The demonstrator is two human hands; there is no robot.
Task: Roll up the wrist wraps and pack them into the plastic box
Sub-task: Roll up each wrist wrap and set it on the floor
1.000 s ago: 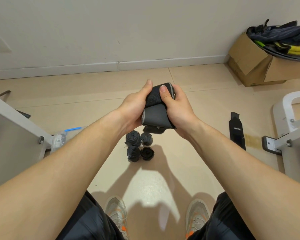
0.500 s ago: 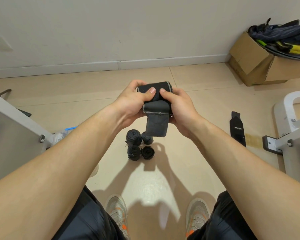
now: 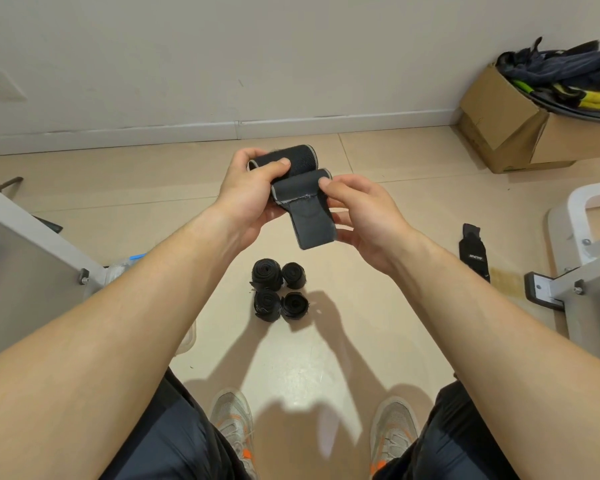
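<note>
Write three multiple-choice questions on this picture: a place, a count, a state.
1. Where lies the flat, unrolled black wrist wrap? A. on the beige tiled floor, at the right; B. in a cardboard box; C. on a shoe.
2. How many rolled black wrist wraps stand on the floor? A. two; B. four; C. six.
3. The black wrist wrap in the hands is: A. fully rolled; B. partly rolled; C. flat.
Answers: 1 A, it rests flat on the tiles at the right. 2 B, two rows of two. 3 B, left hand grips the roll, right hand pinches the unrolled length.
</note>
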